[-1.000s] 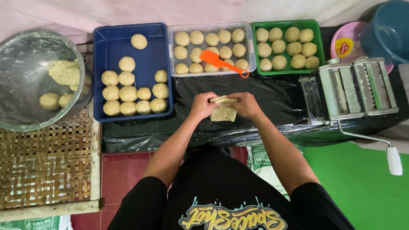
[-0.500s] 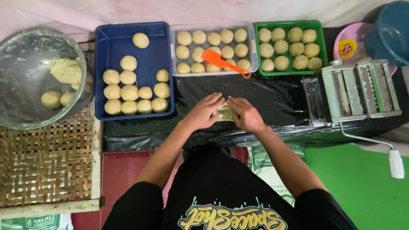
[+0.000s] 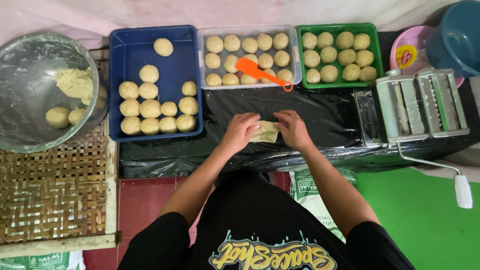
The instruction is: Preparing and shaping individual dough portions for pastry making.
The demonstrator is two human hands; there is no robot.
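A flattened piece of pale dough [image 3: 265, 132] lies on the black plastic sheet [image 3: 330, 112] in front of me. My left hand [image 3: 241, 131] presses on its left side and my right hand [image 3: 292, 128] on its right side, fingers curled over the edges. A blue tray [image 3: 131, 47] with several dough balls stands to the left. A clear tray [image 3: 250, 59] of dough balls with an orange spatula [image 3: 256, 70] across it sits straight ahead. A green tray [image 3: 338, 56] of dough balls is to the right.
A steel bowl [image 3: 30, 60] with a dough lump and two balls rests at far left on a woven bamboo mat [image 3: 50, 195]. A metal pasta roller [image 3: 417, 105] with a crank handle [image 3: 462, 190] stands at right. Pink and blue basins [image 3: 457, 35] are at the back right.
The dough was lifted between both hands a second ago; now it lies flatter on the sheet, and my hands have spread apart onto its two sides.
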